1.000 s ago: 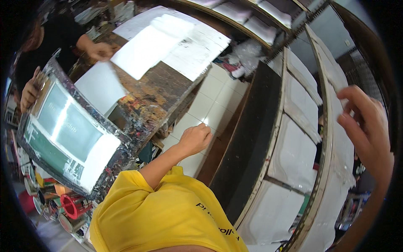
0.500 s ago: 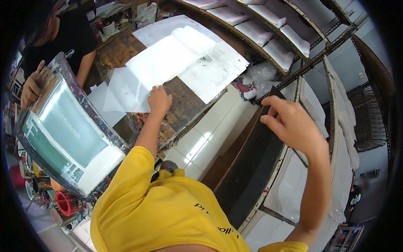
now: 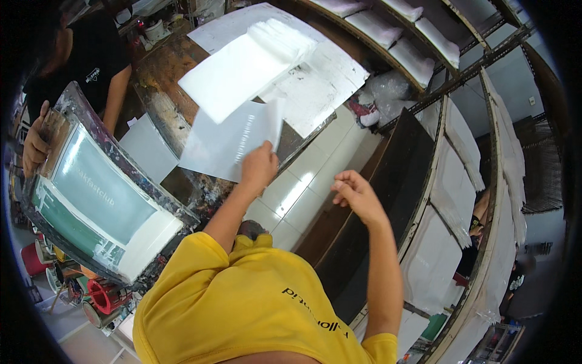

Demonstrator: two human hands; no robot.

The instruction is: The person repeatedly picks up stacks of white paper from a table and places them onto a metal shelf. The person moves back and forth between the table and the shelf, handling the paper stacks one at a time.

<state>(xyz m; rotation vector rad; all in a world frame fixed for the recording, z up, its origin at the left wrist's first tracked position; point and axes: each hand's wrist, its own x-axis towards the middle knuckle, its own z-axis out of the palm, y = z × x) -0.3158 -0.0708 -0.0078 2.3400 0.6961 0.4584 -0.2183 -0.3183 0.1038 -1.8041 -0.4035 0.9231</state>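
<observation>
My left hand point(image 3: 259, 167) is closed on the near right edge of a translucent sheet point(image 3: 212, 145) with white print on it. The sheet is tilted off the work table point(image 3: 157, 67), with one edge curling up. Behind it lies a stack of white sheets point(image 3: 236, 73), fanned at its far end. My right hand point(image 3: 359, 197) hangs in the air right of the table, fingers loosely curled and apart, holding nothing. On the left, a co-worker's hand point(image 3: 36, 145) grips a wooden piece at the edge of a raised printing screen point(image 3: 106, 182) with white ink along its near end.
A white sheet point(image 3: 148, 148) lies between the screen and the table. On my right stands a long rack point(image 3: 433, 164) with sheets on its levels, beside a dark board point(image 3: 388, 176). Shelves point(image 3: 418, 36) with sheets run along the back. Ink buckets point(image 3: 103, 294) stand lower left.
My left hand has drawn the translucent sheet right and toward me, away from the white stack. My right hand has moved left and lower, away from the rack.
</observation>
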